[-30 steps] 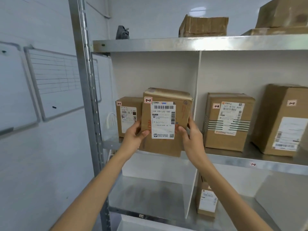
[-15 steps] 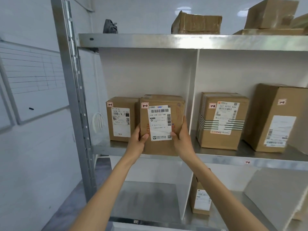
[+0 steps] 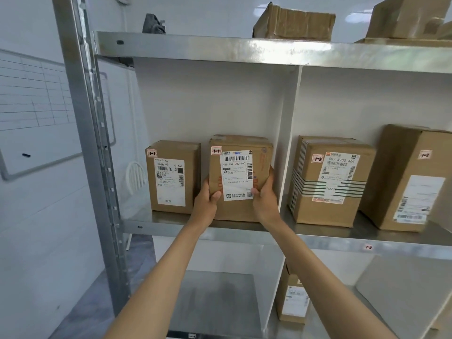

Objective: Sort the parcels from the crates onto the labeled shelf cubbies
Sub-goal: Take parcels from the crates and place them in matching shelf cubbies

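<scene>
A brown cardboard parcel (image 3: 241,209) with a white shipping label and a small "1-1" sticker stands upright on the steel shelf (image 3: 171,223), in the left cubby. My left hand (image 3: 206,199) grips its lower left side and my right hand (image 3: 265,199) grips its lower right side. Another "1-1" parcel (image 3: 172,177) stands just to its left, a narrow gap apart. A white divider (image 3: 287,143) closes the cubby on the right.
The right cubby holds two "1-2" parcels (image 3: 330,182) (image 3: 413,179). More boxes (image 3: 293,23) sit on the top shelf. A small parcel (image 3: 293,299) stands on the lower shelf. A steel upright (image 3: 90,143) and whiteboard (image 3: 36,106) are at left.
The parcel has gone from the shelf's front edge deeper into the left cubby, both hands still holding it. The camera has shifted slightly.
</scene>
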{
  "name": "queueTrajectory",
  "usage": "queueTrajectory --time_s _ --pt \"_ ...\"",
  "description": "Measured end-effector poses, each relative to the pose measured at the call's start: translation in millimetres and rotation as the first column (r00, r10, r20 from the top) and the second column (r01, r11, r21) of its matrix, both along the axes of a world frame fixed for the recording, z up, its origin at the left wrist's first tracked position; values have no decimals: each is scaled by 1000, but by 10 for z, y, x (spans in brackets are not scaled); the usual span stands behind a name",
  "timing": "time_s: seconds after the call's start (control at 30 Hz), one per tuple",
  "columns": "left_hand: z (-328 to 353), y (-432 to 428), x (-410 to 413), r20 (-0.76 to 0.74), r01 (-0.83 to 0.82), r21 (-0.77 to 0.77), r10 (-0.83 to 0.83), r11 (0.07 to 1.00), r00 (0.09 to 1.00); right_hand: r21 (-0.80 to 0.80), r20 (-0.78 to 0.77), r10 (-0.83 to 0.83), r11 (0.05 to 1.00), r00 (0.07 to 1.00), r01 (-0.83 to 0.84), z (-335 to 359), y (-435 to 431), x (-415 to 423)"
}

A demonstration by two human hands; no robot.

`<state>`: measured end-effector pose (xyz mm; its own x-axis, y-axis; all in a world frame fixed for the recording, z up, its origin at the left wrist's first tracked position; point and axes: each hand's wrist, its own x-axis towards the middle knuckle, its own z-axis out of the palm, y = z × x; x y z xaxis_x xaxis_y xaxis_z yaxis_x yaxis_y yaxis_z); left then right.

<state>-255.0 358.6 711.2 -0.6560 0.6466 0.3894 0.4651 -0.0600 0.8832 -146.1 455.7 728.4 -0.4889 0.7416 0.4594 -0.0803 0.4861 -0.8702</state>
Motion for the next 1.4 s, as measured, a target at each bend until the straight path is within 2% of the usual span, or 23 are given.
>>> queueTrajectory --time_s 0.33,0.57,0.7,0.77,0.87,0.97,1.07,1.23,1.4 --pt "18 110 -16 -14 -58 -56 57 997 998 -53 50 -16 998 999 18 29 41 -23" --pt "9 59 133 7 -170 -144 173 975 985 -135 290 -137 974 947 183 -154 -126 34" --pt "-19 26 231 22 -200 -173 206 964 978 -151 286 -145 969 947 194 -213 -349 107" --pt "-14 0 287 30 -239 -179 248 954 968 -119 272 -124 980 954 161 -264 -473 164" --pt "-19 -72 417 26 -295 -198 306 935 952 30 256 -109 994 960 104 -364 -633 268" --pt "-48 -202 603 -14 -335 -114 336 935 942 207 211 -94 977 973 49 -406 -764 374" --pt "-44 -358 722 -90 -406 57 410 912 908 312 156 -66 950 986 14 -337 -874 453" --pt "119 -638 817 -175 -491 261 541 831 823 365 95 39 928 995 -71 -168 -997 510" --pt "93 -1014 1107 -220 -591 275 648 759 729 392 120 195 891 973 -227 -105 -1084 655"
